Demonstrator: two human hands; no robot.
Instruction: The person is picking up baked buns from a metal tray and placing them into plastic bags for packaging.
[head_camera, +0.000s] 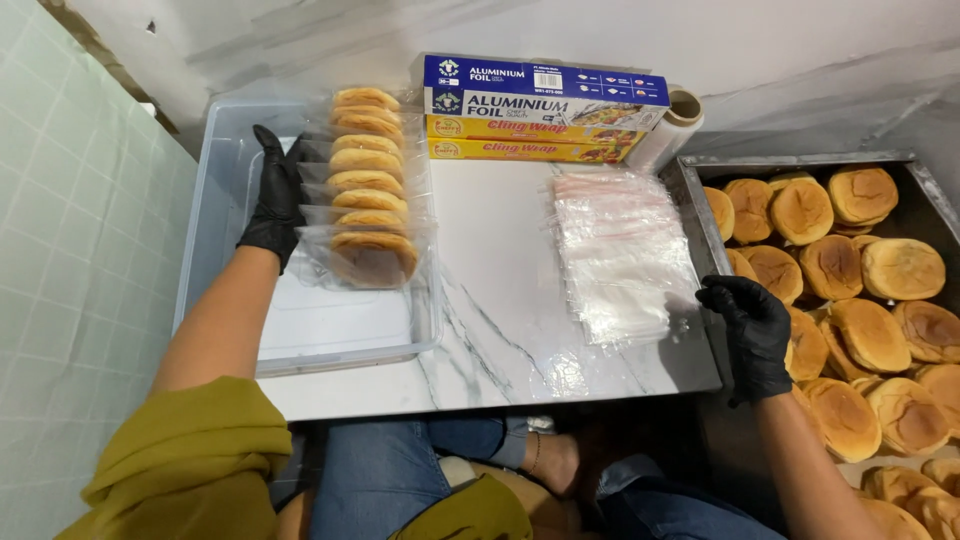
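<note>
So the landmark here is the clear plastic tub. Left hand in a black glove sits inside it, fingers spread, just beside the row of bagged golden buns. Right of the tub, the gloved right hand rests loosely curled at the stack of clear zip bags, gripping nothing, beside the metal tray of loose buns.

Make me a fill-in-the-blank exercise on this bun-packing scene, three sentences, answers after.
1. Both hands wear ____ gloves.
2. The left hand rests beside the row of bagged buns inside a clear plastic ____.
3. The right hand touches the edge of the pile of empty ____, next to the tray of loose buns.

Answers: black; tub; bags
</note>
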